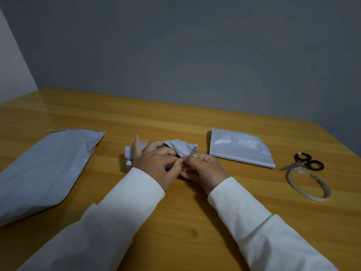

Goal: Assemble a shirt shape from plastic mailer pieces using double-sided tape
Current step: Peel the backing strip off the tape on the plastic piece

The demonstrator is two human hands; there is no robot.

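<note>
A small crumpled grey mailer piece (182, 148) lies at the middle of the wooden table (175, 222). My left hand (156, 163) rests on it and pinches its near edge with thumb and forefinger. My right hand (203, 169) meets the left at the same edge, fingertips pinched together on the plastic. A long grey mailer piece (43, 169) lies flat at the left. A shorter folded grey piece (240, 147) lies to the right. A roll of double-sided tape (308, 183) lies flat at the far right.
Black-handled scissors (304, 163) lie just behind the tape roll near the table's right edge. A grey wall stands behind the table. White sleeves cover both forearms.
</note>
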